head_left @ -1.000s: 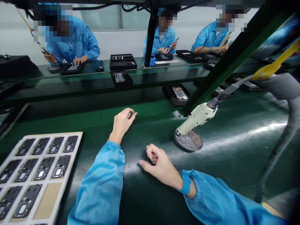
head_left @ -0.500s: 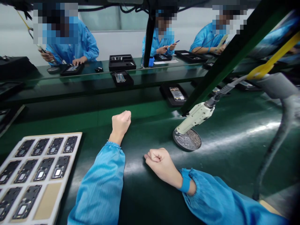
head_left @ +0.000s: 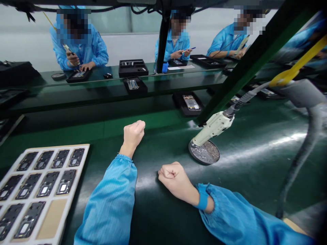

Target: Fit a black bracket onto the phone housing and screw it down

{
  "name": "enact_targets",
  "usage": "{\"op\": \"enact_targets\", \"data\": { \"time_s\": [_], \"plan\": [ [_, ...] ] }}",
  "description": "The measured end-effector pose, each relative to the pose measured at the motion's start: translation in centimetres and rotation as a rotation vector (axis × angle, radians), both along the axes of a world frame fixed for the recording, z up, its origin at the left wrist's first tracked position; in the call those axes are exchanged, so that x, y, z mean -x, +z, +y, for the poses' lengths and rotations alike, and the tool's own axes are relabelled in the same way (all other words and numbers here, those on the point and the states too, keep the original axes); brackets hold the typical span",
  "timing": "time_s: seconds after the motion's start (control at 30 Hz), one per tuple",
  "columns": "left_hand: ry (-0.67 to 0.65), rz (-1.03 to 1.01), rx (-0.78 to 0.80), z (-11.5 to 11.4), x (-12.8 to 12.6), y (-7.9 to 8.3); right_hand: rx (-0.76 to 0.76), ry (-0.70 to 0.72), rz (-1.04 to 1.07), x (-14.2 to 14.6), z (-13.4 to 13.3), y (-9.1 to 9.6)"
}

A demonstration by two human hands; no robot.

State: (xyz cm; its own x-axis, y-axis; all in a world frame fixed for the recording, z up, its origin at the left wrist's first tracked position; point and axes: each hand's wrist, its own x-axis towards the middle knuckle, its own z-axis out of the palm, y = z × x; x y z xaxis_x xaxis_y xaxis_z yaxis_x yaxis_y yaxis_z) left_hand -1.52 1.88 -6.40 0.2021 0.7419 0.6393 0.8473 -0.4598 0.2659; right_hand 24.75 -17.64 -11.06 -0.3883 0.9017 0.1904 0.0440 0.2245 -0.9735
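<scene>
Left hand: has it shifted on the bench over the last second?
No. The left hand stays level with the round screw dish; only its fingers curled into a fist.

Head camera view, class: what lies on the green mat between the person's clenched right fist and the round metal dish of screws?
Nothing: between right fist and round metal screw dish, only bare green mat shows.

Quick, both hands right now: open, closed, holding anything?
Left hand: closed in a fist on the green bench; nothing visible in it.
Right hand: closed in a fist on the bench; nothing visible in it.
</scene>
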Motion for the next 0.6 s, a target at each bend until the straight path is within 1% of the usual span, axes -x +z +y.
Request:
{"op": "enact_targets", "data": {
  "time_s": [0.27,0.6],
  "plan": [
    [0.016,0.013,0.036,-0.2,-0.3,0.4,-0.012,0.014,0.019,0.3,-0.2,0.6],
    [0.056,0.032,0.116,-0.9,-1.0,1.6,-0.014,0.008,-0.031,0.2,-0.3,1.4]
  ]
}}
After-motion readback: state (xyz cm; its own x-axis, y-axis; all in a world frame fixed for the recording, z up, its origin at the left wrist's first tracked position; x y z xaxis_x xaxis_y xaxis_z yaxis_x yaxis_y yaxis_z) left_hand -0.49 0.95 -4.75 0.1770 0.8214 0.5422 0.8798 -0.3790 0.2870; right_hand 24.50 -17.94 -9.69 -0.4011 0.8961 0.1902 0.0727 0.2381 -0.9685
